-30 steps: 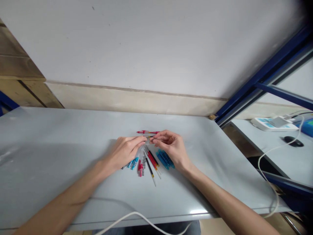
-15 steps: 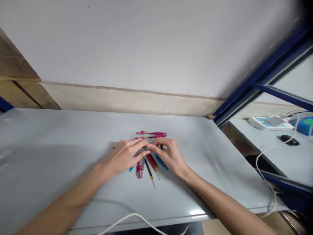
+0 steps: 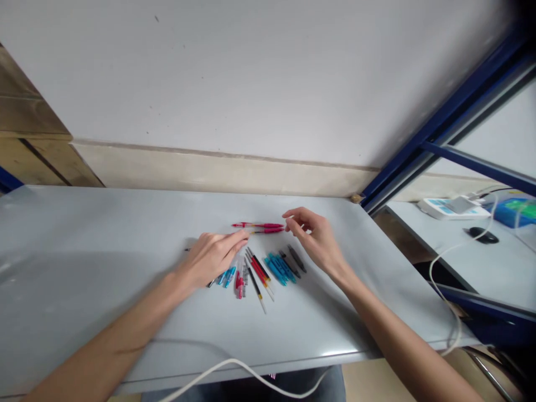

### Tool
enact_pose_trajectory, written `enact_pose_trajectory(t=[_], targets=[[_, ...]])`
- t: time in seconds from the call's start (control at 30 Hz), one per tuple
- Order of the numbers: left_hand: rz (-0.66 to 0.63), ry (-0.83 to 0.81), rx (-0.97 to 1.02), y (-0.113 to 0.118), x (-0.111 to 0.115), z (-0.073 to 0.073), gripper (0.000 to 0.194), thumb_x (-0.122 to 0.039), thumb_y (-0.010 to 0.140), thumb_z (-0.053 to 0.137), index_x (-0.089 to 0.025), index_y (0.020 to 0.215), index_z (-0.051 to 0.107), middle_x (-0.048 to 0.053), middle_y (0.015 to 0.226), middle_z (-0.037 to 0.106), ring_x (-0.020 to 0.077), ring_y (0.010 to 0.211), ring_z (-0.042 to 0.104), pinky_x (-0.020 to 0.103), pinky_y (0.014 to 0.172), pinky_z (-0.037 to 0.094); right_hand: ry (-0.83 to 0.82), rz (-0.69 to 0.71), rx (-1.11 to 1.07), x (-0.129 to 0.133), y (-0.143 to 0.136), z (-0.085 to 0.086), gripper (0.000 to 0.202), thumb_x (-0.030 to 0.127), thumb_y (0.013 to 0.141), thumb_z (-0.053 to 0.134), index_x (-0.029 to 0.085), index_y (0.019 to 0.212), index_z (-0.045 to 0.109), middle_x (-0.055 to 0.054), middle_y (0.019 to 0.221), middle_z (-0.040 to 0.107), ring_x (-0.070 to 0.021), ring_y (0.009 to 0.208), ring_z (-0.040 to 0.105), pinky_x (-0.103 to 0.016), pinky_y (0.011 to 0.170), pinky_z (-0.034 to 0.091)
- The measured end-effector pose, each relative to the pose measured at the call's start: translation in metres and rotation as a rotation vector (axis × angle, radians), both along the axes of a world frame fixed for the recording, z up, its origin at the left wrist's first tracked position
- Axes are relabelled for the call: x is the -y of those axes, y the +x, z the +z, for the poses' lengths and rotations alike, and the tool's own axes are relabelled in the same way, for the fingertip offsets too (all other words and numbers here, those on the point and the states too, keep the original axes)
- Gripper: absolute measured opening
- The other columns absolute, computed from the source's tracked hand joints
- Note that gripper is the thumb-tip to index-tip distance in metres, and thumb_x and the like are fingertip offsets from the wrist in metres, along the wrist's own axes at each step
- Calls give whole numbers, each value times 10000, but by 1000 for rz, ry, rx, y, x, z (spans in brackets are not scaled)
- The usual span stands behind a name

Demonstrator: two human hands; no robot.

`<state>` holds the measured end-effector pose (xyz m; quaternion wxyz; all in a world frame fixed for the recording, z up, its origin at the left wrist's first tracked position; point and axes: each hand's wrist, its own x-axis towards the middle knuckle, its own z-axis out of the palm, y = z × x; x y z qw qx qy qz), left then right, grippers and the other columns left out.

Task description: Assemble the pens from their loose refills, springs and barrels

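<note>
Two red pens [image 3: 270, 225] lie side by side near the middle of the grey table. My left hand [image 3: 220, 254] has its fingertips pinched at the left end of the lower pen, whose tip they hide. Just beyond the right ends of the pens is my right hand [image 3: 314, 234], fingers curved and apart, holding nothing visible. Between and below the hands lie several refills [image 3: 258, 271] with black and red ink, blue pen barrels [image 3: 280, 269], grey barrels [image 3: 296, 258], and a clear-and-red barrel piece [image 3: 239, 282]. Blue-tipped clear parts [image 3: 229, 276] lie partly under my left hand.
A white cable [image 3: 234, 363] crosses the table's front edge. On the right, beyond a blue metal frame [image 3: 402, 151], another desk holds a black mouse [image 3: 483, 235] and a white device [image 3: 448, 207]. A wall stands behind the table.
My hands have moved apart. The right hand went up and right, uncovering the blue and grey barrels; the left shifted slightly up and left, to the lower red pen.
</note>
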<state>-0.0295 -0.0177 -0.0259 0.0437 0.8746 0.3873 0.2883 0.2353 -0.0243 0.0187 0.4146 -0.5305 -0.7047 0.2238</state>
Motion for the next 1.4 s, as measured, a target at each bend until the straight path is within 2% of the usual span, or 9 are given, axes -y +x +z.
enact_pose_trajectory(t=[0.07,0.27,0.43,0.67,0.83,0.97,1.2,1.33,1.4], targets=[[-13,-15,17,0,-1,0,286,-301,1067,418,-235,1144,685,4,785,752,144,629,699,235,600,487,-64,24,116,5,16,-7,248,390,960,592,211,1110,676,-24,794,672,-164,645,553,-302,635,431],[-47,-67,76,4,0,1,251,-281,1063,426,-220,1085,669,26,907,759,144,733,714,252,664,525,-246,34,355,31,40,-29,167,363,946,600,202,944,644,-12,707,640,-160,609,537,-293,579,391],[-36,-106,68,3,-2,1,196,-268,1055,463,-215,1036,651,13,889,756,152,749,723,253,649,507,-197,56,439,26,30,-17,40,198,866,623,190,859,661,-40,777,679,-164,655,558,-308,634,407],[-6,-137,55,1,-1,4,197,-278,1056,459,-238,1173,612,11,949,772,158,761,738,253,666,522,109,288,219,-8,-7,8,141,243,966,617,250,1027,744,-61,965,708,-233,931,595,-378,833,451],[12,-152,47,-1,-2,4,163,-300,1056,467,-233,1113,604,-1,882,748,146,686,708,251,632,505,115,347,70,-19,-29,-4,143,244,979,625,252,1021,761,-55,967,706,-229,939,599,-411,913,438],[-15,-159,103,-1,-2,3,145,-283,1059,458,-233,1107,586,6,941,749,145,772,723,247,680,514,80,294,-29,-16,-30,-17,140,267,973,637,255,1003,773,-61,966,711,-241,945,604,-426,924,441],[-18,-152,95,2,1,6,155,-275,1060,448,-217,977,565,-26,769,684,121,622,659,236,596,476,24,300,-121,-7,-31,-27,170,336,991,624,255,1031,768,-62,990,721,-236,965,626,-394,891,468],[-31,-170,82,1,0,4,111,-284,1054,471,-228,1113,546,14,936,742,159,749,733,254,659,539,29,288,-40,-2,-34,-25,225,373,1014,577,251,978,762,-58,904,726,-229,851,618,-394,836,472],[-41,-163,34,2,1,4,228,-300,1037,513,-245,1258,497,32,1018,750,195,824,756,281,693,572,80,323,-1,2,-37,-24,199,344,1013,578,251,1006,754,-68,942,725,-237,887,627,-405,858,483]])
